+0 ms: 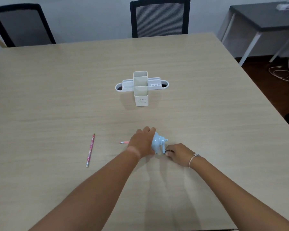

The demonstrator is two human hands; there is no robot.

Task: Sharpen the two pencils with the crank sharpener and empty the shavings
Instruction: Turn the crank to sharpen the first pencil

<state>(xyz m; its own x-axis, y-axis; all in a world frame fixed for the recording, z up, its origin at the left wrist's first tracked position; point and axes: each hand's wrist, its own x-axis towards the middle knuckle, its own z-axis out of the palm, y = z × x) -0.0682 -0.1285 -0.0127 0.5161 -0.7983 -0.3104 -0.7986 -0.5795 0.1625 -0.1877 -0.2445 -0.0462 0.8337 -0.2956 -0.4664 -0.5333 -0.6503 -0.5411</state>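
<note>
Here the left hand [143,142] is curled over the body of the pale blue sharpener [158,142], holding it down on the worktop [57,97], while the right hand [178,154] pinches the knob of the crank [165,151] at the sharpener's right side. The sharpener sits near the front edge of the worktop, about midway along it. It looks like light plastic that would slide or tip under cranking, so a firm grip over the top of the body seems the right hold, with the crank taken only at its knob.

A pink pencil [124,142] pokes out from behind the left hand, eraser end to the left, its long axis running along the front edge; its tip is hidden, presumably in the sharpener. The second pencil [90,150] lies free toward the left, well apart, its long axis running nearly front to back, tip away from the person. Both are thin and stiff, with brittle leads. A white desk organiser [140,87] stands near the middle.
</note>
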